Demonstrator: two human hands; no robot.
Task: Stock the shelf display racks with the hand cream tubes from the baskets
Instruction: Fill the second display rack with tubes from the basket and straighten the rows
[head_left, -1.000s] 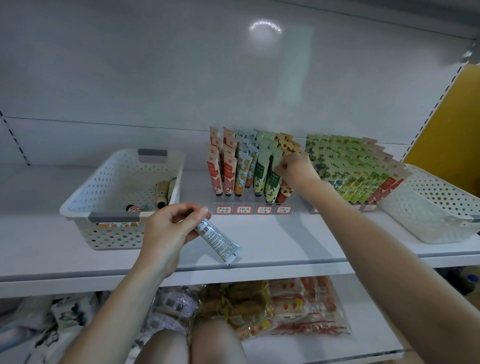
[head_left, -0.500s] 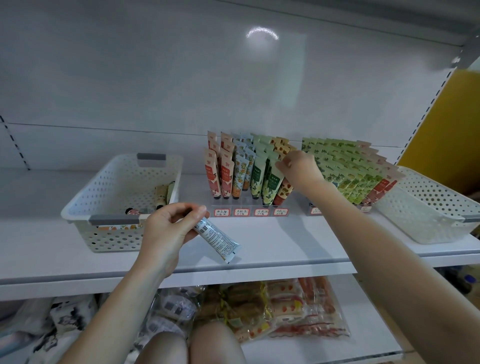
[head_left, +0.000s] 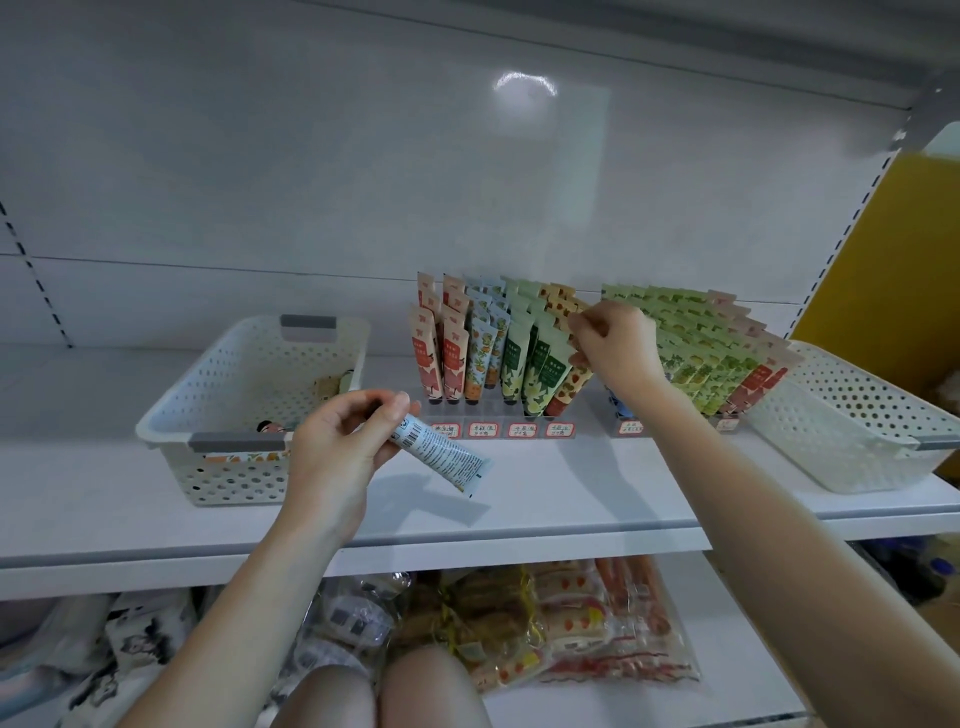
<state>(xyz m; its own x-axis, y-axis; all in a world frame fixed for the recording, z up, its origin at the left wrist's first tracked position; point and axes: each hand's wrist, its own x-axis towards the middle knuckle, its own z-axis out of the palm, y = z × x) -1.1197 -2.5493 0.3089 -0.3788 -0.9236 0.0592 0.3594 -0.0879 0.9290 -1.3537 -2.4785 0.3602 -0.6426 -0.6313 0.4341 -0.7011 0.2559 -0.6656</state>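
1. Left hand (head_left: 337, 457) holds a pale blue hand cream tube (head_left: 445, 458) by its cap end. Thumb and fingers are pinched narrow around that end, and the crimped tail points toward 4 o'clock, above the white shelf (head_left: 545, 499). Judgement: it is parked in front of the racks as the next tube to go in.

2. Right hand (head_left: 615, 349) is at the right edge of the left display rack (head_left: 498, 364), at about 1 o'clock from the left hand. Its fingers are curled close on the top of a strawberry-print tube (head_left: 569, 387) in the rightmost lane. Whether they grip it or only press it, I cannot tell. Judgement: the tube is being seated or squared up in its row.

3. Tubes in the left rack stand cap-down, crimp-up, sorted by print into lanes, each above a red-bordered price label (head_left: 483, 429). Likely reason: faces read forward and each lane matches its label.

4. Right display rack (head_left: 717, 358), at 3 o'clock of the right hand, is packed with green tubes fanned and leaning to the right, red ones at its far end.

5. Left basket (head_left: 244, 395), at 9 o'clock of the left hand, has a few tubes remaining on its floor. Right basket (head_left: 852, 415) sits at the far right; no contents are visible.

6. Judgement: stocking is well advanced, and the blue tube probably belongs to the blue lane.
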